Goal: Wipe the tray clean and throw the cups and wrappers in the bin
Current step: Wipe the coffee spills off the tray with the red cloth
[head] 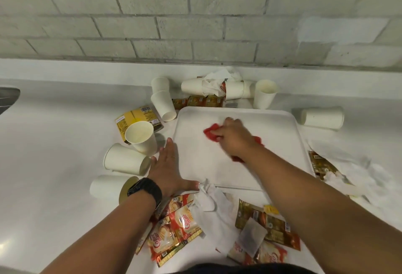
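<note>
Wiping stage, head view. The white tray (239,165) lies flat on the white counter (54,143), close to the person, its surface bare apart from the wiping hand. The right hand (233,136) is closed around a red cloth (212,132) and presses it on the tray's middle. The left hand (167,165) is open, fingers spread flat, palm down against the tray's left edge, apparently steadying it. A black watch (144,189) sits on the left wrist. Paper cups (141,136) lie or stand around the tray: a cluster to its left, several along the far side by the wall, one on its side to the right. Sachet wrappers (174,230) and crumpled tissues (208,197) are scattered along the near edge, with more to the right. No bin is in view. Judged from this layout, the wipe is under way, while the disposal of cups and wrappers appears not yet begun.
</note>
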`<state>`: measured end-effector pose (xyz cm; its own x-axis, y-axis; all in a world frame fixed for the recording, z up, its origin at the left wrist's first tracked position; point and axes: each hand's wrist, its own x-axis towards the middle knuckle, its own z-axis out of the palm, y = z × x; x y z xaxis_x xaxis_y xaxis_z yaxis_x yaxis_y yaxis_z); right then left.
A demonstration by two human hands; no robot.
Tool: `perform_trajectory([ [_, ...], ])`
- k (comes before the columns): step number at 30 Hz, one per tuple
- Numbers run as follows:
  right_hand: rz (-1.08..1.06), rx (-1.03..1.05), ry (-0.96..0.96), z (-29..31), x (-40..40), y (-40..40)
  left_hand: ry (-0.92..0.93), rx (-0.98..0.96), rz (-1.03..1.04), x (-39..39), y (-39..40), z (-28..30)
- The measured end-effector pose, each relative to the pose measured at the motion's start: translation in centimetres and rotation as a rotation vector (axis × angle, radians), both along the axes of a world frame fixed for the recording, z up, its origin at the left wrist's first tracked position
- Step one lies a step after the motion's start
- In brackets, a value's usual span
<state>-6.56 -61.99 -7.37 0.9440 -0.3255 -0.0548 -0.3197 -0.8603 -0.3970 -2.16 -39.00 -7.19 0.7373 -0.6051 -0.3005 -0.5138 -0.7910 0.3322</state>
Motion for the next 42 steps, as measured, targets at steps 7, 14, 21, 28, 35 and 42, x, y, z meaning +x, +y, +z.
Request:
perform_trajectory([
  [7,0.493,-0.002,0.014,1.1,-0.6,7.4,0.044,-0.061,0.056,-0.1,0.1,0.0],
  [14,0.535,0.014,0.086,1.3,-6.2,2.8,-0.004,0.034,0.009,0.0,0.0,0.0],
  [21,0.458,-0.054,0.179,1.9,-12.1,-3.2,-0.065,0.112,-0.044,0.4,-0.1,-0.4],
  [28,0.204,0.044,0.219,2.0,-15.8,-8.3,-0.070,0.078,-0.042,0.4,0.0,-0.7],
  [35,-0.371,-0.123,0.023,3.2,-12.4,-8.7,-0.072,0.095,-0.035,0.5,-0.2,-0.8],
  [42,-0.520,-0.384,0.261,2.3,-7.8,-8.9,-0.065,0.117,-0.041,0.8,-0.1,-0.9],
])
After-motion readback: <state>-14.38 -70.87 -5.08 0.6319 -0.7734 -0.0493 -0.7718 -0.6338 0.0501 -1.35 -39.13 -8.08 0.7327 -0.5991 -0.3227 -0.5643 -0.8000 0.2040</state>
